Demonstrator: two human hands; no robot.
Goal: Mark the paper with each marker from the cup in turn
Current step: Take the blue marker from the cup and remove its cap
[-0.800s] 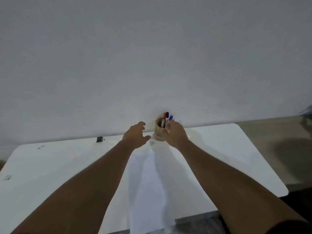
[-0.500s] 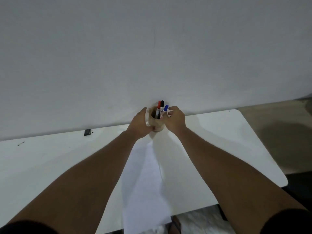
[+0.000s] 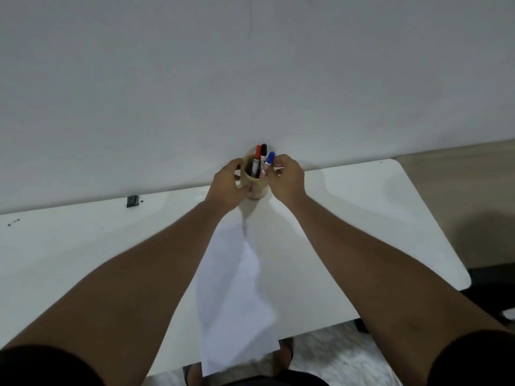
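A tan cup (image 3: 257,186) stands at the table's far edge against the wall. It holds a red-capped marker (image 3: 256,160), a black-capped marker (image 3: 263,158) and a blue-capped marker (image 3: 269,158). My left hand (image 3: 227,183) is wrapped around the cup's left side. My right hand (image 3: 287,179) is at the cup's right, its fingertips pinching the blue-capped marker just below the cap. A white sheet of paper (image 3: 234,296) lies between my forearms, its near end hanging over the table's front edge.
The white table (image 3: 376,218) ends with a rounded corner at the right, with brown floor beyond. A small dark object (image 3: 132,201) lies at the back left by the wall, with a few dark specks further left. A plain wall rises behind the cup.
My left hand has closed around the cup. My right hand has shifted from the cup's side to the blue-capped marker. The camera has tilted, so the table sits lower in view.
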